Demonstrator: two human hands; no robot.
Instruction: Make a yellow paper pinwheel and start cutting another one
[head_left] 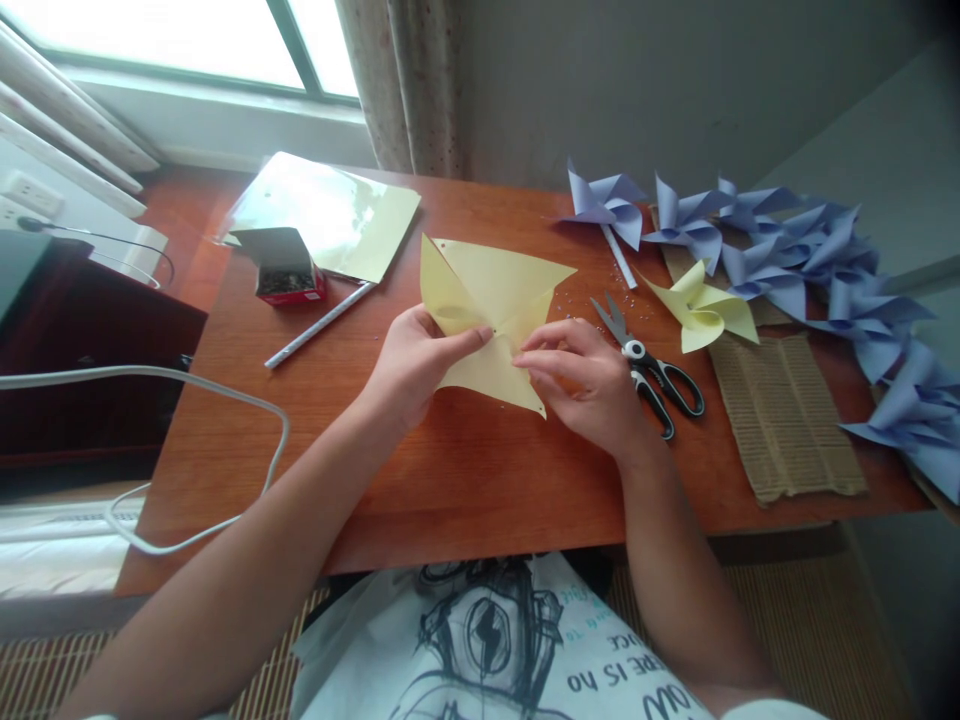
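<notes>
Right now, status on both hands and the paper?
Left hand and right hand both pinching the cut yellow paper square at its centre. Black-handled scissors beside right hand, untouched.

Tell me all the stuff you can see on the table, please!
yellow paper sheet: one, pale yellow, table middle, corners folded inward, held by both hands
finished yellow pinwheel: one, right of the scissors
blue pinwheels: several, lavender-blue, along the right edge
scissors: one pair, black and white handles, beside the right hand
corrugated card: one, tan, right front
white stick: one, left of the sheet
small box: one, red base, open grey flap, far left
yellow paper pack: one, glossy, behind the box
white cable: one, left edge
table: one, reddish wood
left hand: pinching the sheet's centre
right hand: pinching a fold
</notes>
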